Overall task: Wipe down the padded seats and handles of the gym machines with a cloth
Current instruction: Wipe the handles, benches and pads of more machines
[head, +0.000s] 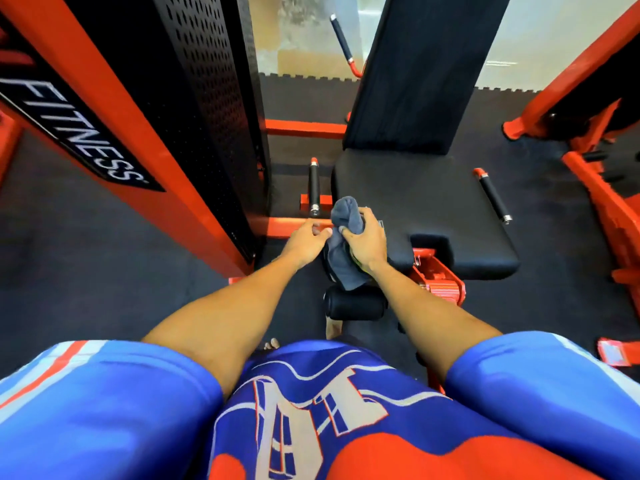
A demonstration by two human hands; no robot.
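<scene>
Item: grey cloth (346, 223), crumpled, gripped in the right hand (369, 242) with fingers curled round its middle; one bunched end stands above the hand, the other hangs below the wrist toward the black roller pad (356, 303). Location: over the near left corner of the black padded seat (426, 202), touching or just above it; which cannot be told. Left hand (306, 240): palm down, fingers loosely bent, fingertips at the cloth's left edge; whether they pinch the fabric cannot be told. The hands lie close together, side by side. Seat: flat, with a notch cut in its front edge, carried on an orange frame (440, 275). Backrest (422, 74): black pad, rising from the far edge of the seat. Handles: short black grip with metal collars just left of the seat (314, 187); matching grip to the right of the seat (493, 197), angled; a third black grip higher up, left of the backrest (341, 38). Left of view: slanted orange column (114, 109) bearing a black label reading "FITNESS", beside a black perforated shroud (207, 98). Floor (86, 258): dark rubber matting. Foreground: bare forearms, blue sleeves, blue and red jersey (311, 427).
</scene>
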